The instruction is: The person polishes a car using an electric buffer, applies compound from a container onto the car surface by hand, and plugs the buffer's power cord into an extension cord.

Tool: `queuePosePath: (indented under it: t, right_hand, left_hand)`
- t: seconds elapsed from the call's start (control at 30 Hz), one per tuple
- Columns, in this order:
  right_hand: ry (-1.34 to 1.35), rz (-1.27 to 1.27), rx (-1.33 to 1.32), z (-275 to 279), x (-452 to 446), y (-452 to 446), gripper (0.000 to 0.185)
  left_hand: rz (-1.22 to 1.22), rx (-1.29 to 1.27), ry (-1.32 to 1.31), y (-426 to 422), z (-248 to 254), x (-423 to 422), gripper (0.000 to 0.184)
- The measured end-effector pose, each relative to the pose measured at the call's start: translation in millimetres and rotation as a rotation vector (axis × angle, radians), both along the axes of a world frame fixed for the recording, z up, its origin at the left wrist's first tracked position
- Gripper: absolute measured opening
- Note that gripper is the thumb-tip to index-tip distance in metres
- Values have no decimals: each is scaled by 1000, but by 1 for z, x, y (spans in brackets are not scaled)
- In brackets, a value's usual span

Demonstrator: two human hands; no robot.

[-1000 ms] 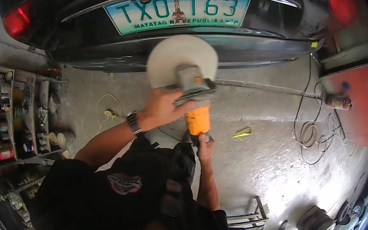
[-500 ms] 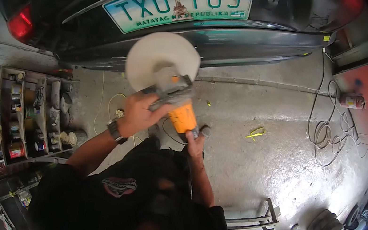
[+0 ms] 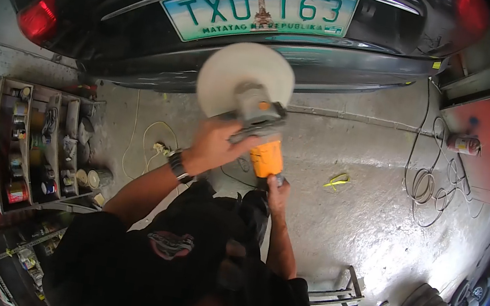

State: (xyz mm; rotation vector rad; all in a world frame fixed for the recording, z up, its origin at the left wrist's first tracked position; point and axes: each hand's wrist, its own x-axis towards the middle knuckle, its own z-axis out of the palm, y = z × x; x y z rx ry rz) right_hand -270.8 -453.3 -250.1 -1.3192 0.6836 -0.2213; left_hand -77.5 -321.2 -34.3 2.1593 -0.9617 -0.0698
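You wear a black shirt (image 3: 146, 265) with a small badge (image 3: 170, 245) on it. Your right hand (image 3: 277, 196) is closed around the back end of the orange and gray power tool (image 3: 267, 157). Your left hand (image 3: 215, 146) is closed on its gray front part, with a dark watch (image 3: 179, 165) on that wrist. The tool is in front of you, over the gray floor (image 3: 347, 149). Its big round white pad (image 3: 239, 66) looks blurry and sits in front of the black bumper (image 3: 346, 70); you cannot tell if they touch. On your left is a shelf (image 3: 36, 153) full of cans. On your right, a yellow strap (image 3: 337, 181) lies on the floor, and past it are a looped cord (image 3: 424, 180) and a red fire extinguisher (image 3: 464, 144). Past the pad is the car's green and white plate (image 3: 263, 13).
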Motion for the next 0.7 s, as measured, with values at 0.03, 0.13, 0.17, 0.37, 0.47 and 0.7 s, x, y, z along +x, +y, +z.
queuePosePath:
  t: [0.03,0.13,0.17,0.37,0.47,0.7]
  right_hand:
    - [4,33,28,13,9,18,47]
    - [316,333,-78,-36,22,65,55]
    - [279,345,-83,-17,31,74,58]
    - [199,282,-94,-11,34,78,58]
    - [69,82,-37,-26,16,47,55]
    - [68,-114,-3,-42,-31,-57,60]
  left_hand:
    - [47,-62,-9,21,-2,-1,25]
    - [147,-18,-46,83,1,-1,25]
    - [168,18,-46,100,2,0,25]
    - [192,36,-85,95,2,-4,29]
    - [76,66,-191,43,-8,-1,33]
    - [-99,88,-143,-90,-6,0,35]
